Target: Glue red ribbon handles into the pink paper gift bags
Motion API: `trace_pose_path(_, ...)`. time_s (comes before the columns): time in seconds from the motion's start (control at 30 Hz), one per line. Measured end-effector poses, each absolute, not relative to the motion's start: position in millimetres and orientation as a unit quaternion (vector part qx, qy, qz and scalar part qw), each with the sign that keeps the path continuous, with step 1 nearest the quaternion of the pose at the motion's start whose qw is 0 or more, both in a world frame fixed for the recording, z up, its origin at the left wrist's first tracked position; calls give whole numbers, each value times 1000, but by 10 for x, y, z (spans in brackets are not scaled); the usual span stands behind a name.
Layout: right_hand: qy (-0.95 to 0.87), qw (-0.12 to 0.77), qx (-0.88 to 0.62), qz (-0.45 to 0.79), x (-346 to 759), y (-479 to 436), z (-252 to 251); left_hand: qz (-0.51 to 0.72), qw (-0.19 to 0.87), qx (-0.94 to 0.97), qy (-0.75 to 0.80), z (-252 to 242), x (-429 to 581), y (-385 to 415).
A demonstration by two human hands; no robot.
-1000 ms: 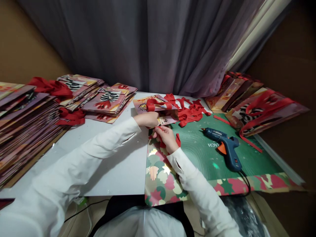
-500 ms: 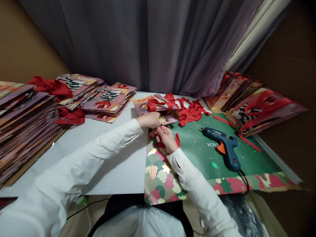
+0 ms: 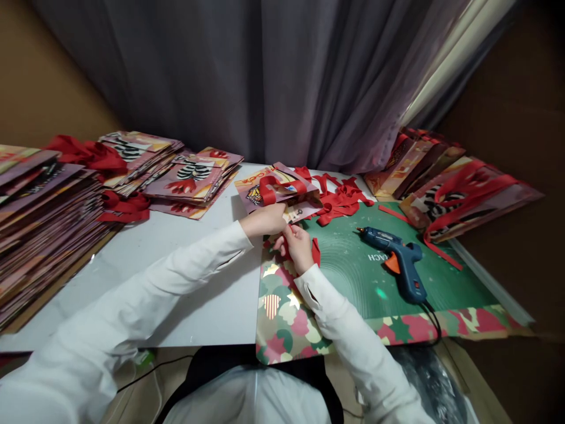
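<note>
A printed paper bag (image 3: 249, 188) lies tilted at the middle of the table, with a loop of red ribbon across its upper part. My left hand (image 3: 268, 218) is closed at the near edge of this bag, its fingertips mostly hidden. Just below it, my right hand (image 3: 299, 246) pinches a red ribbon (image 3: 315, 252), part of which hangs beside the palm. The two hands almost touch. A blue glue gun (image 3: 399, 256) with an orange trigger lies on the green board to the right of my right hand, its nozzle toward the bag.
Tall stacks of flat printed bags (image 3: 48, 235) fill the left side, with bundles of red ribbon (image 3: 126, 206) beside them. Loose ribbons (image 3: 342, 200) lie behind the green board (image 3: 344, 282). Bags with ribbon handles (image 3: 468, 197) stand at the right. A grey curtain (image 3: 212, 76) hangs behind.
The bag and my left hand have shifted slightly. The fingers of my right hand have moved a little at the ribbon. The whole view has drifted slightly.
</note>
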State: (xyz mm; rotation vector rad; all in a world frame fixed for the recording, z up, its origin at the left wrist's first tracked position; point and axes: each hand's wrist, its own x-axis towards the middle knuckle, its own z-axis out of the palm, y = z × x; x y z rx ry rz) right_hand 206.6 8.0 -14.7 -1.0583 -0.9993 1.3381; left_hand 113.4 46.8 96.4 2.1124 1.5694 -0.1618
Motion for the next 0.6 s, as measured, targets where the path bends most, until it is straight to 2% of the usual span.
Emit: trace_pose_path(0.6, -494, 507, -399, 583, 2118, 22, -72, -50, 192, 786, 586, 989, 1025, 495)
